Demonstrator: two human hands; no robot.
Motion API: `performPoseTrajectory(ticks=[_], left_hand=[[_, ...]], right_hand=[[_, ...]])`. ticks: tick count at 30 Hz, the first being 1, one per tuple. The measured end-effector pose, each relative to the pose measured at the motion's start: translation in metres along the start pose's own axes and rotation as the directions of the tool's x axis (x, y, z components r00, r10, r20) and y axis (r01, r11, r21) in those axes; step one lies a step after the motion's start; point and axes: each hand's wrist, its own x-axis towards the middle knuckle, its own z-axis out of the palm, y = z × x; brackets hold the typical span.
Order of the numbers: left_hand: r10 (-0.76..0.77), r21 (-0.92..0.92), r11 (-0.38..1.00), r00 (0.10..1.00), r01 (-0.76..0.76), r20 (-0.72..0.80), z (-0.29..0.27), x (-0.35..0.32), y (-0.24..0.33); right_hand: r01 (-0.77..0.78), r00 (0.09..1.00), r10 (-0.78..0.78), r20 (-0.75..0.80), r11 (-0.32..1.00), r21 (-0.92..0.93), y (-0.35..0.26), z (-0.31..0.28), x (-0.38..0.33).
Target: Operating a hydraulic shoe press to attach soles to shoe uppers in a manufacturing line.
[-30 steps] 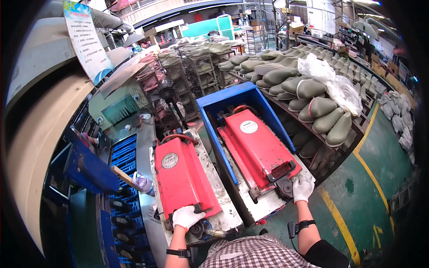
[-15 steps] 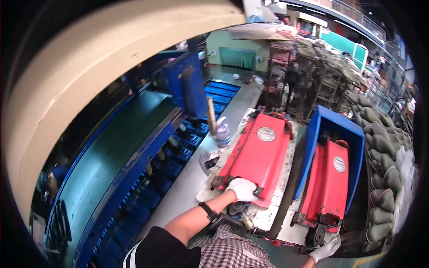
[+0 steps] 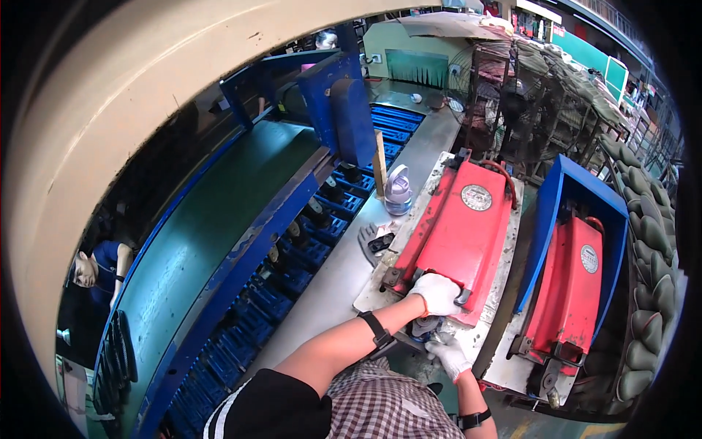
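Two red metal machine covers lie on white bases in front of me. My left hand [image 3: 439, 294], in a white glove, is closed around the black handle [image 3: 462, 296] at the near end of the left red cover [image 3: 468, 230]. Just below it, my gloved right hand [image 3: 450, 356] has its fingers loosely apart beside a dark round part [image 3: 424, 327] under that end; nothing shows in it. To the right, the second red cover [image 3: 567, 282] sits partly inside a blue metal hood [image 3: 592, 194].
Left of the covers, a metal ledge [image 3: 322, 300] borders blue slatted trays [image 3: 292, 256] and a green conveyor [image 3: 212, 212]. A purple-tinted bottle [image 3: 398, 192] stands on the ledge. Another person [image 3: 110, 267] is beyond the conveyor. Stacked grey-green padded cups [image 3: 647, 278] line the right.
My right hand has moved left from the near end of the right machine to below my left hand. The left hand stays on the handle. My view has shifted.
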Motion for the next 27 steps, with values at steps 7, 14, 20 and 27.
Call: performPoseTrajectory(ticks=[7,14,20,27], left_hand=[[0.066,-0.005,0.998,0.996,-0.066,-0.065,0.01,0.003,-0.006],[0.074,-0.045,0.996,0.997,-0.074,-0.006,0.004,0.002,-0.005],[0.161,-0.056,0.985,0.985,-0.164,-0.056,-0.042,-0.009,0.003],[0.293,0.156,0.956,0.836,-0.249,-0.464,-0.125,-0.02,0.018]], right_hand=[[-0.166,0.986,0.125,0.109,0.766,0.621,0.023,0.082,0.001],[-0.503,0.815,0.173,0.553,0.686,0.526,0.011,0.092,0.02],[-0.123,0.873,0.197,0.446,0.974,-0.188,-0.014,0.134,0.026],[0.17,0.942,-0.133,0.308,0.981,-0.095,-0.072,0.053,-0.001]])
